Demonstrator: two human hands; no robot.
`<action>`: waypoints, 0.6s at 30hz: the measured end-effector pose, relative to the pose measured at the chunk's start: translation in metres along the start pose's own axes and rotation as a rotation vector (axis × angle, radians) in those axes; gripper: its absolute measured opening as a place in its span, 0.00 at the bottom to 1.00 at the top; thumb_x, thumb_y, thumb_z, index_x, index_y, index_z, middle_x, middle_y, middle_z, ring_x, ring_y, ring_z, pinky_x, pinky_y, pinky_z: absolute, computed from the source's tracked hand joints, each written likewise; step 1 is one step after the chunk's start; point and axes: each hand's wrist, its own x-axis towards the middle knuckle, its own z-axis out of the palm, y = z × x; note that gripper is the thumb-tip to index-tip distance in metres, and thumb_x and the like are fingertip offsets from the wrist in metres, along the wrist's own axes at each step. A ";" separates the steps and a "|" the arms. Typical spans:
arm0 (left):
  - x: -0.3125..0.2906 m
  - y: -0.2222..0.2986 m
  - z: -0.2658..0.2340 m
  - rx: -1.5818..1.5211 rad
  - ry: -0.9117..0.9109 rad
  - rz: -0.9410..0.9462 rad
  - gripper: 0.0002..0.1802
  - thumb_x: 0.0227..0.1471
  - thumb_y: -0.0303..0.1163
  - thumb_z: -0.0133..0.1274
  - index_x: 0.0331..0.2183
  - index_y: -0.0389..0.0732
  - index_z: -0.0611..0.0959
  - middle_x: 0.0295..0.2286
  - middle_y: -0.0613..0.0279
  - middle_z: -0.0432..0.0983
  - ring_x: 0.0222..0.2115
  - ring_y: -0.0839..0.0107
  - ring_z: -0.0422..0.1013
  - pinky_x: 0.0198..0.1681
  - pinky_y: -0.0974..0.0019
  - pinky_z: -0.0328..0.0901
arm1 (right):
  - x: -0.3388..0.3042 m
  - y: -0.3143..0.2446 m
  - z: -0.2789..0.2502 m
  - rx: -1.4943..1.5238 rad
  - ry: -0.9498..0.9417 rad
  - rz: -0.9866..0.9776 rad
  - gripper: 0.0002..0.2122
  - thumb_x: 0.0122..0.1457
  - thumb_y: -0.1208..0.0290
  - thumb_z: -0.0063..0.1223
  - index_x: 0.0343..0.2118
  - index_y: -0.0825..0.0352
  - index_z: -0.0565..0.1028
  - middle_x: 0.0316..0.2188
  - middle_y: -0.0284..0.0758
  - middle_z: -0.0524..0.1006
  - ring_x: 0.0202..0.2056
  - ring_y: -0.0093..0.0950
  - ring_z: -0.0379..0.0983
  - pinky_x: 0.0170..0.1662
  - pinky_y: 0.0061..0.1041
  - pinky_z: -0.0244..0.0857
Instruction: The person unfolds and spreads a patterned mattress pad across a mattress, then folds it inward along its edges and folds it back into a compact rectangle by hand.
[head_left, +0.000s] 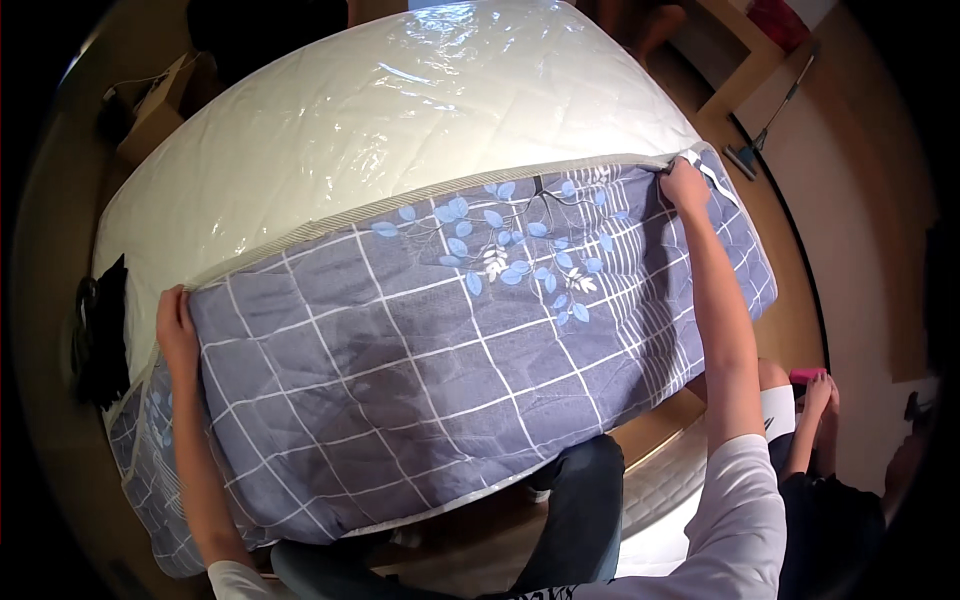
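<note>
Bedroom floor shot, plastic-wrapped mattress (400,130) getting a grey checked fitted sheet (420,370).
Left hand (176,330) and right hand (684,186) each clench the sheet's edge at a corner; another person (820,470) sits just beside the bed.

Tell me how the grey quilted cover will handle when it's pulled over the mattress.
The cover is probably floppy: it drapes and creases between the left hand and the right hand. It may slide easily, since the mattress is wrapped in glossy plastic. It looks light for its size.
</note>
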 end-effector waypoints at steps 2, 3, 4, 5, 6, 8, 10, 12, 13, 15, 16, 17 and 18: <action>-0.006 -0.029 0.020 0.099 0.001 0.073 0.07 0.51 0.26 0.43 0.32 0.33 0.73 0.29 0.50 0.69 0.31 0.54 0.66 0.36 0.62 0.61 | 0.015 0.000 0.023 -0.005 -0.044 -0.075 0.19 0.49 0.68 0.41 0.47 0.61 0.65 0.39 0.49 0.72 0.42 0.44 0.68 0.44 0.38 0.62; -0.012 -0.042 0.039 0.185 -0.001 0.140 0.07 0.50 0.26 0.44 0.31 0.34 0.73 0.29 0.51 0.69 0.32 0.55 0.66 0.37 0.62 0.61 | 0.022 0.002 0.035 -0.023 -0.085 -0.147 0.23 0.49 0.69 0.40 0.51 0.59 0.61 0.41 0.51 0.70 0.44 0.44 0.67 0.46 0.37 0.61; -0.025 -0.048 0.059 0.176 0.007 0.143 0.07 0.50 0.26 0.44 0.31 0.34 0.73 0.29 0.51 0.69 0.32 0.55 0.66 0.37 0.62 0.61 | 0.027 0.008 0.056 -0.050 -0.146 -0.186 0.29 0.49 0.69 0.39 0.57 0.52 0.52 0.45 0.54 0.66 0.48 0.47 0.63 0.51 0.37 0.57; -0.044 -0.057 0.069 0.217 -0.029 0.053 0.06 0.50 0.26 0.44 0.31 0.34 0.73 0.29 0.52 0.69 0.32 0.55 0.65 0.37 0.61 0.60 | 0.015 -0.009 0.061 -0.076 -0.145 -0.144 0.30 0.50 0.67 0.38 0.58 0.49 0.48 0.47 0.56 0.63 0.51 0.49 0.59 0.54 0.35 0.53; -0.054 -0.063 0.075 0.243 -0.068 -0.037 0.06 0.50 0.27 0.44 0.30 0.34 0.73 0.29 0.53 0.69 0.32 0.55 0.65 0.37 0.60 0.59 | 0.006 -0.018 0.057 -0.044 -0.139 -0.138 0.28 0.51 0.65 0.37 0.58 0.52 0.50 0.48 0.55 0.63 0.51 0.47 0.58 0.54 0.36 0.53; -0.051 -0.059 0.076 0.183 -0.046 -0.045 0.06 0.50 0.27 0.44 0.30 0.35 0.73 0.29 0.53 0.69 0.32 0.56 0.65 0.36 0.61 0.60 | 0.012 -0.008 0.054 -0.033 -0.131 -0.123 0.26 0.52 0.64 0.36 0.57 0.55 0.53 0.48 0.54 0.63 0.52 0.45 0.57 0.54 0.36 0.52; -0.051 -0.055 0.081 0.121 -0.025 -0.056 0.06 0.50 0.28 0.44 0.30 0.36 0.73 0.29 0.53 0.68 0.32 0.56 0.65 0.36 0.61 0.60 | 0.043 0.023 0.056 0.191 -0.280 -0.314 0.23 0.54 0.60 0.35 0.53 0.62 0.60 0.47 0.51 0.66 0.51 0.41 0.60 0.53 0.35 0.53; -0.050 -0.057 0.078 0.109 -0.019 -0.046 0.07 0.51 0.29 0.43 0.30 0.36 0.73 0.28 0.53 0.69 0.31 0.56 0.65 0.35 0.62 0.60 | 0.075 0.039 0.055 0.252 -0.352 -0.343 0.22 0.55 0.59 0.36 0.50 0.65 0.62 0.45 0.50 0.67 0.47 0.40 0.64 0.50 0.35 0.56; -0.046 -0.056 0.078 0.114 -0.018 -0.053 0.07 0.51 0.29 0.43 0.30 0.36 0.73 0.28 0.53 0.69 0.31 0.56 0.65 0.35 0.62 0.60 | 0.084 0.039 0.056 0.308 -0.421 -0.365 0.22 0.55 0.57 0.37 0.47 0.68 0.65 0.43 0.49 0.69 0.43 0.39 0.68 0.48 0.35 0.59; -0.042 -0.048 0.062 -0.043 -0.124 -0.265 0.07 0.51 0.29 0.43 0.30 0.35 0.73 0.27 0.52 0.69 0.31 0.56 0.65 0.35 0.62 0.60 | 0.071 0.014 0.033 0.353 -0.404 -0.134 0.20 0.55 0.56 0.40 0.42 0.69 0.69 0.35 0.47 0.73 0.33 0.38 0.72 0.40 0.33 0.63; -0.035 -0.041 0.058 -0.038 -0.126 -0.271 0.07 0.51 0.29 0.43 0.30 0.35 0.73 0.27 0.52 0.69 0.31 0.56 0.65 0.35 0.62 0.60 | 0.074 0.018 0.022 0.313 -0.303 -0.190 0.20 0.55 0.55 0.41 0.38 0.69 0.70 0.32 0.47 0.74 0.31 0.38 0.72 0.37 0.34 0.64; -0.028 -0.035 0.055 -0.103 -0.176 -0.322 0.07 0.51 0.28 0.43 0.30 0.35 0.73 0.26 0.51 0.69 0.30 0.55 0.65 0.35 0.61 0.59 | 0.076 0.019 0.018 0.272 -0.206 -0.247 0.19 0.54 0.55 0.43 0.35 0.70 0.71 0.29 0.47 0.74 0.29 0.38 0.73 0.34 0.35 0.64; -0.026 -0.033 0.055 -0.169 -0.225 -0.374 0.07 0.51 0.28 0.43 0.30 0.35 0.73 0.26 0.50 0.69 0.30 0.54 0.65 0.35 0.61 0.59 | 0.069 0.018 0.024 0.201 0.101 -0.325 0.18 0.54 0.55 0.45 0.30 0.70 0.72 0.26 0.47 0.75 0.31 0.40 0.72 0.34 0.36 0.63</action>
